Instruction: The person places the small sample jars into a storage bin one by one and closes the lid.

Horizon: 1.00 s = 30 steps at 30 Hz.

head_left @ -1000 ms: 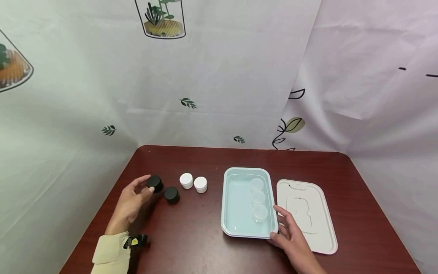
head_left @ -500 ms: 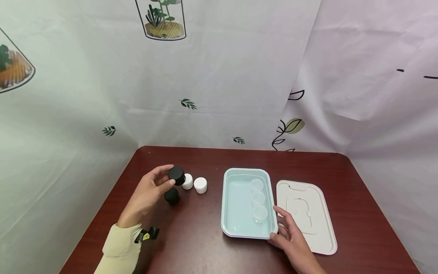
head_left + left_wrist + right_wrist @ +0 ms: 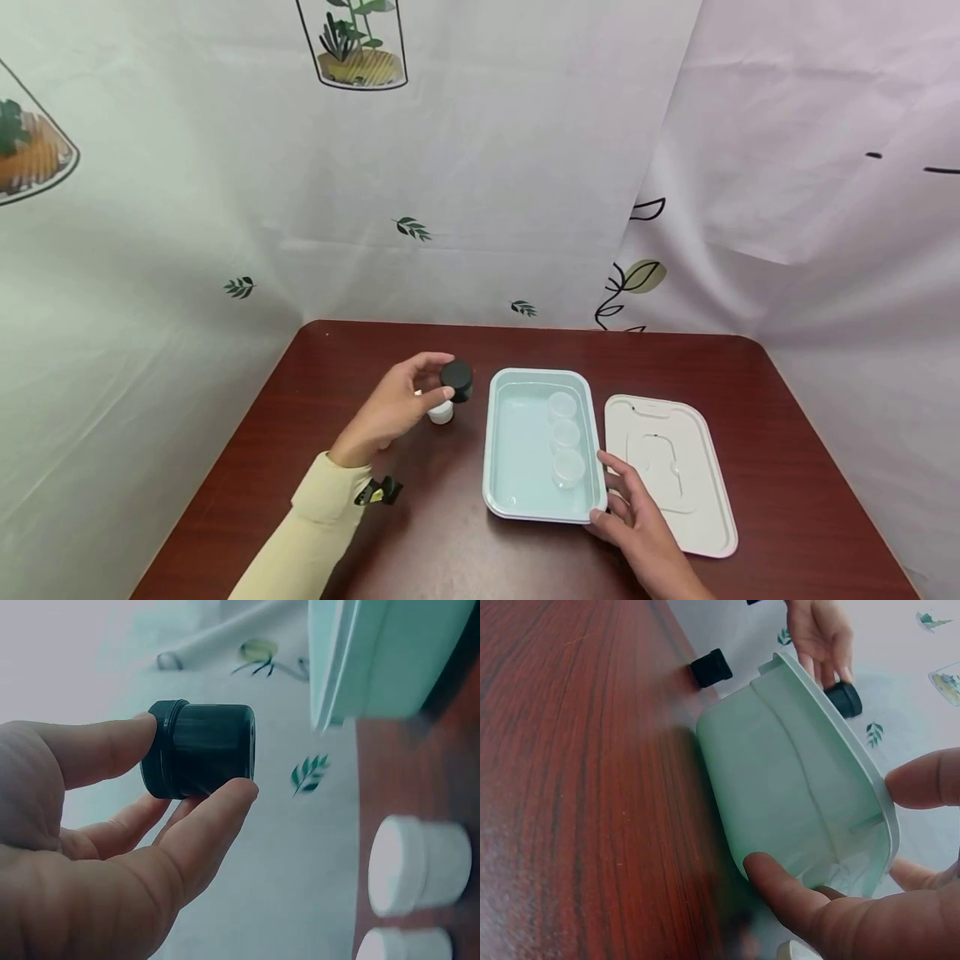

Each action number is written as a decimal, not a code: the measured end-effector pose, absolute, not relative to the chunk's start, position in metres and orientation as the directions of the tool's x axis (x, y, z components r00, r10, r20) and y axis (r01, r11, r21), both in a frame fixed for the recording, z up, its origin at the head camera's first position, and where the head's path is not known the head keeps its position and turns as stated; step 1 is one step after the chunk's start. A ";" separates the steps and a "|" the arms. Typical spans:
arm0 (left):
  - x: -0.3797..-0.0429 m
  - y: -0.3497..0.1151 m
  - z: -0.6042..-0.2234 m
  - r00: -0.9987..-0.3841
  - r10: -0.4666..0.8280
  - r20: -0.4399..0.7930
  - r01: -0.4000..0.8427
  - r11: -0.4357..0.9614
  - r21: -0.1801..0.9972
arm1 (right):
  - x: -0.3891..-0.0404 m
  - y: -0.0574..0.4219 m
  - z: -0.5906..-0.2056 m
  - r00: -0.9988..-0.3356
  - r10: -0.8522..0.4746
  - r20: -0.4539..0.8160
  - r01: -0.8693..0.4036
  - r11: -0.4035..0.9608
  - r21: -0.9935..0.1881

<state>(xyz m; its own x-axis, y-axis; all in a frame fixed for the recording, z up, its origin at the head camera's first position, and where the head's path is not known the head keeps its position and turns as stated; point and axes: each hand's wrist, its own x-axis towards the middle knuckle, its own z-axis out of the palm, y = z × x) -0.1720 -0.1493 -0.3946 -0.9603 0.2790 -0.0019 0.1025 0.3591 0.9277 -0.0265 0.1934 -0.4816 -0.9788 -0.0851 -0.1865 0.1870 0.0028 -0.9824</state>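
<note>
My left hand [image 3: 393, 408] pinches a small black screw-top jar [image 3: 457, 381] between thumb and fingers, raised over the table just left of a pale blue plastic box [image 3: 517, 512]. In the left wrist view, the jar [image 3: 214, 746] lies sideways across the picture with its ridged lid toward the thumb. My right hand [image 3: 637, 525] holds the box at its near right corner, fingers on the rim and side wall. Inside the box, along its right side, stand three small translucent containers [image 3: 566, 434] in a row.
A white jar [image 3: 441, 412] stands behind the left hand; the left wrist view shows two white jars [image 3: 420, 865]. Another black jar [image 3: 711, 668] stands on the table, hidden by the left hand in the head view. A flat white lid [image 3: 708, 492] lies right of the box.
My left hand has lifted the black jar off the table and carried it right, past the white jars, toward the box. The right hand has stayed at the box's corner.
</note>
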 end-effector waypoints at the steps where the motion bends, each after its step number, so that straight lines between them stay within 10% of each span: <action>1: -0.173 -0.144 -0.396 -0.958 0.288 -0.008 0.101 0.359 0.928 | -0.026 0.193 -0.481 -0.978 -0.085 -0.190 0.190 0.003 -0.982; 30: -0.135 -0.036 -0.430 -0.720 0.687 -0.098 0.288 0.425 0.858 | -0.028 0.197 -0.485 -0.986 -0.118 -0.118 0.118 0.010 -0.993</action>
<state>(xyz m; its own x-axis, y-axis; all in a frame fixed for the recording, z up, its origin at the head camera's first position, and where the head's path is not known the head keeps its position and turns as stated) -0.1346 -0.0364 -0.4296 -0.7201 0.6869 -0.0982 0.2882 0.4248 0.8582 -0.0285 0.1974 -0.4850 -0.9859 -0.1182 -0.1182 0.1179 0.0101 -0.9930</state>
